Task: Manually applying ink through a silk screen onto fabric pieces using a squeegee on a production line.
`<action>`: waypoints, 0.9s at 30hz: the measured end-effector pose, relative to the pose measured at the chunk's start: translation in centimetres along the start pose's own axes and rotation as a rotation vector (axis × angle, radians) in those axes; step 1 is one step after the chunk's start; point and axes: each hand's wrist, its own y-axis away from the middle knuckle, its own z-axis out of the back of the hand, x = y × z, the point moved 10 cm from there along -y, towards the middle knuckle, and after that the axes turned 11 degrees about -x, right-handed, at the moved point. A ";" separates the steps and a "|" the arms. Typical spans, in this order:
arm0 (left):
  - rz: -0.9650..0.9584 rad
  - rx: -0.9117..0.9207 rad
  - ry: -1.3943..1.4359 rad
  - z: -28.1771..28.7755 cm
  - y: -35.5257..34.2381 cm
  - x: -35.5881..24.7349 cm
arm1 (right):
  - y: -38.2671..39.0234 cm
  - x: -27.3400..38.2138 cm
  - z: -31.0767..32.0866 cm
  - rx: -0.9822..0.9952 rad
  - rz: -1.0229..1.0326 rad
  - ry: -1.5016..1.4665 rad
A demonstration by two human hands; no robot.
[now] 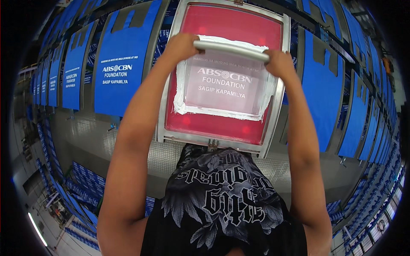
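Both of my arms reach forward over a screen-printing frame [162, 121] with a pale metal border and red mesh area [205, 127]. My left hand [181, 47] is closed around the left end of a squeegee [230, 48], which has a long, pale grey bar. At its right end, my right hand [279, 64] grips the same bar. The squeegee lies across the far part of the screen's translucent window. White ink [220, 115] forms a thick, uneven border around that window, where pale lettering shows. The squeegee's blade is hidden under the bar.
Flat blue bags [124, 64] with cut-out handles and white print lie in a row to the left. More blue bags [322, 85] line the right side. They rest on a long grey printing table [160, 166]. Racks of blue printed items [85, 183] stand beyond the table's edges.
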 end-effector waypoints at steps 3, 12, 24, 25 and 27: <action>0.003 -0.136 -0.004 2.1 -0.6 2.2 | -2.9 0.8 1.6 0.032 0.063 -0.172; 0.290 0.528 0.583 -10.9 28.7 -4.0 | -7.1 -1.0 0.6 0.098 0.120 -0.066; 0.536 0.597 1.284 -14.7 34.4 -11.3 | -3.9 5.4 3.1 -0.037 0.153 -0.150; 0.549 0.571 1.277 -14.6 34.7 -11.0 | -1.5 7.2 4.0 -0.023 0.125 -0.112; 0.530 0.546 1.285 -13.9 34.3 -11.1 | 4.2 8.6 2.8 -0.007 0.134 -0.125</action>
